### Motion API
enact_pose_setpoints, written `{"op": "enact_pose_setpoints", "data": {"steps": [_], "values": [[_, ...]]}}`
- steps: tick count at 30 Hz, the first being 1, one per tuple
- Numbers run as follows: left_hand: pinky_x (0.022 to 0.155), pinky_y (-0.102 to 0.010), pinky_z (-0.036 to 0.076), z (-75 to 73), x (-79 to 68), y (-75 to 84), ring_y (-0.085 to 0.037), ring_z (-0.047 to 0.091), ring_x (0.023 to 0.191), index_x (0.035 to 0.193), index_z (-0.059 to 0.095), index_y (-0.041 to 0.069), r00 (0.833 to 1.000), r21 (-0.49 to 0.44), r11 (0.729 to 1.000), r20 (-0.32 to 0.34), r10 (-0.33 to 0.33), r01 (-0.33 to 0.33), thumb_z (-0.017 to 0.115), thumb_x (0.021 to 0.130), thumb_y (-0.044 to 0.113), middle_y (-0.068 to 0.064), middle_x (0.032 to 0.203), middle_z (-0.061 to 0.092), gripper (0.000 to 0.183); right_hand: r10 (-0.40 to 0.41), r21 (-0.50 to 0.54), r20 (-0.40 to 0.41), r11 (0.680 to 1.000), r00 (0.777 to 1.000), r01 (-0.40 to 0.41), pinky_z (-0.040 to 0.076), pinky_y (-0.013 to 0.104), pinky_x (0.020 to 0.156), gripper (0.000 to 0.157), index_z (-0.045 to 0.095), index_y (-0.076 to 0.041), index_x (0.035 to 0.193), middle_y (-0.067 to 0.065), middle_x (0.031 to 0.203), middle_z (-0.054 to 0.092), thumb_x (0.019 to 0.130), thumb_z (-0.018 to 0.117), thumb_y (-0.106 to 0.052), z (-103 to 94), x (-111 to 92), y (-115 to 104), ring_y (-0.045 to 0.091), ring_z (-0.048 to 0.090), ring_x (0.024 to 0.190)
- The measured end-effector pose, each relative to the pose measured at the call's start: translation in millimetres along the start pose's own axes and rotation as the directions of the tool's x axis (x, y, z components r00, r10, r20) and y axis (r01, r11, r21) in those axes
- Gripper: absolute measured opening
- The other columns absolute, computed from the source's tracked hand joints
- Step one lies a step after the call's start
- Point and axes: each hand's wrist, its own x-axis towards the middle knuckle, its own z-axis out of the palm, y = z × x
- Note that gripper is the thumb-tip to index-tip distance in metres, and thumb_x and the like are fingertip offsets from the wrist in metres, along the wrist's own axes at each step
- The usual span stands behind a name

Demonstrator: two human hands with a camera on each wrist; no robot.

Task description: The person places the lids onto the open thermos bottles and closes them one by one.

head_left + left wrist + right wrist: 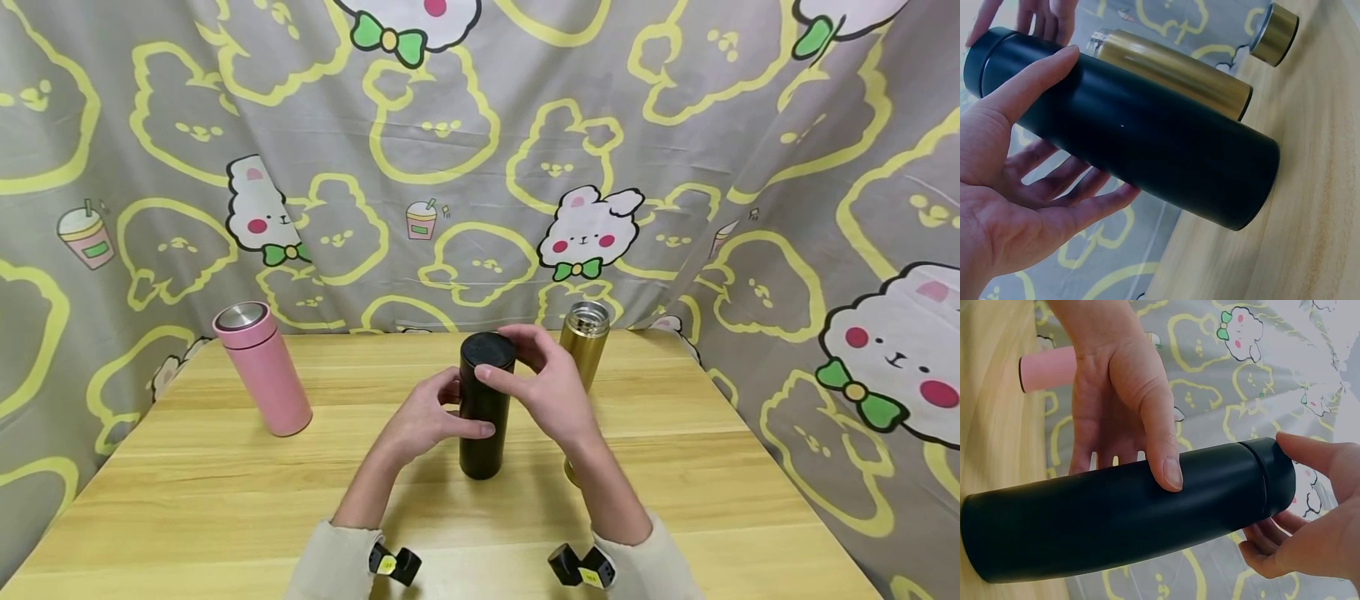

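A black thermos (482, 454) stands upright on the table in the middle of the head view. My left hand (422, 418) grips its body, thumb across the near side and fingers behind. At the top, my right hand (553, 392) holds the black lid (1275, 475) between thumb and fingers; a thin seam shows between lid and body in the right wrist view. Just right of it stands a gold thermos (583, 343) with its mouth uncovered, partly hidden behind my right hand and forearm. A gold lid (1275, 35) sits on the table in the left wrist view.
A pink thermos (272, 379) with a silver-topped lid stands at the left of the wooden table (187, 492). A grey patterned curtain (465, 150) hangs behind the table and along its sides.
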Motion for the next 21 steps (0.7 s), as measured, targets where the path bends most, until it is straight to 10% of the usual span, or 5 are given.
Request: {"op": "enact_pose_setpoints", "data": {"steps": [10,21], "values": [[0.092,-0.04,0.051,-0.8,1.1,0.4,-0.02,0.064,0.106,0.12,0.066,0.029,1.0,-0.002,1.0,0.006,-0.001,0.001,0.096,0.066,0.036,0.001,0.111,0.07,0.062,0.032,0.098,0.083,0.994,0.996,-0.04,0.04,0.044,0.114,0.041,0.06,-0.025,0.139,0.0,0.142,0.059,0.098,0.064,-0.019,-3.0,0.0,-0.3,0.015,0.056,0.132],[0.09,-0.04,0.052,-0.3,-0.4,1.9,-0.02,0.064,0.105,0.116,0.067,0.028,1.0,0.013,1.0,-0.026,-0.003,0.003,0.097,0.064,0.036,0.002,0.109,0.07,0.06,0.019,0.075,0.054,0.997,0.998,-0.023,0.049,0.036,0.107,0.044,0.064,-0.021,0.134,0.004,0.133,0.065,0.092,0.075,-0.022,-2.0,-0.7,-0.9,0.019,0.062,0.124]]}}
